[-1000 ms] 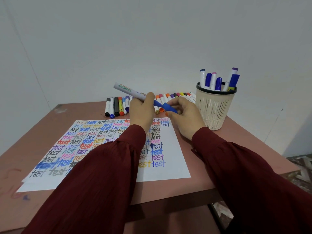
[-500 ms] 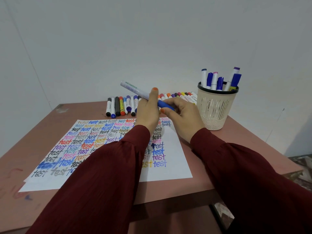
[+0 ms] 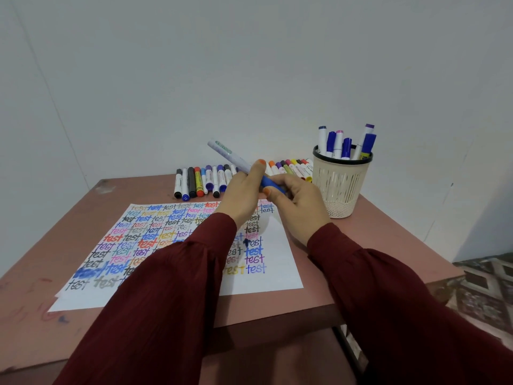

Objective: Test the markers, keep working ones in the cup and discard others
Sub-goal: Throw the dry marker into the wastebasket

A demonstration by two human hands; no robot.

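The word "test" is repeating across the paper (image 3: 277, 240), handwritten in rows and columns in black, blue, red, pink, purple, orange, yellow and grey, some of it bold and some faint. A green printed label is running along the white barrel of the raised marker (image 3: 231, 154), but its lettering is coming out too blurred to read. Small print is also showing on the row of markers (image 3: 198, 180) at the far edge of the tabletop (image 3: 116, 195), too small to make out.
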